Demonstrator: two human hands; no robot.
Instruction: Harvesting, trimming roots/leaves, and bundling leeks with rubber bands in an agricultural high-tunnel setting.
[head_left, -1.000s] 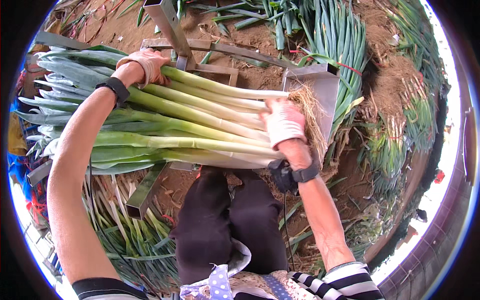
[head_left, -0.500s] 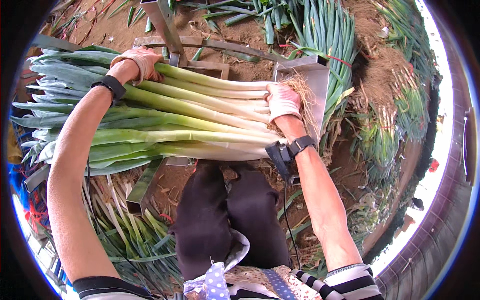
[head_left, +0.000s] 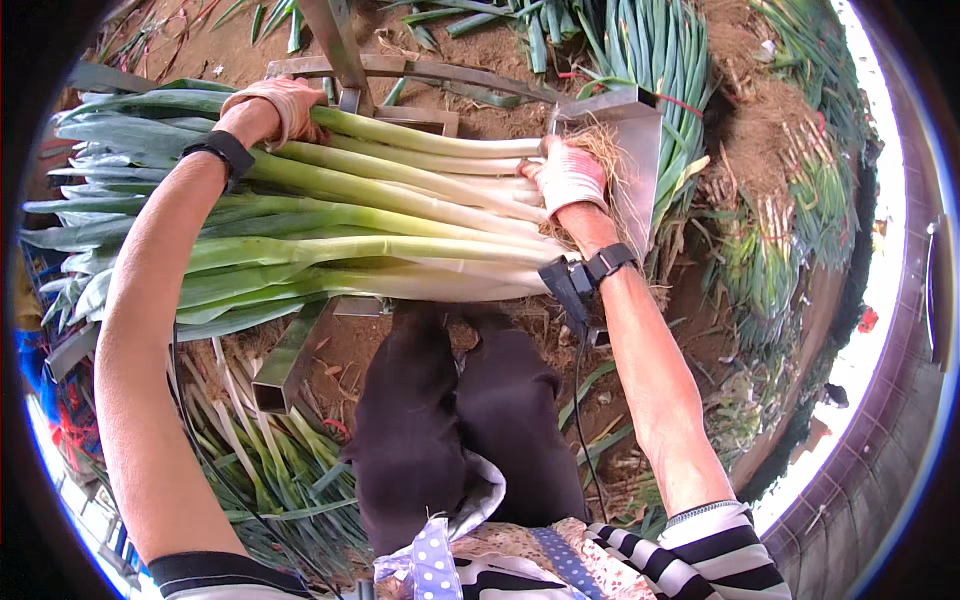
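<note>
- Across a metal frame [head_left: 300,350], a bundle of leeks [head_left: 330,230] is lying sideways.
- The left hand [head_left: 280,105] is closing over the far stalk.
- The right hand [head_left: 568,175] is pressing, fingers curled, on the white root ends beside a metal plate [head_left: 625,150].

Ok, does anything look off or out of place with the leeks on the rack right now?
Nothing stands out. The leeks lie side by side across the metal frame, root ends against the metal plate. The left hand rests on the far stalk and the right hand presses the white ends. Loose trimmings litter the soil below.
</note>
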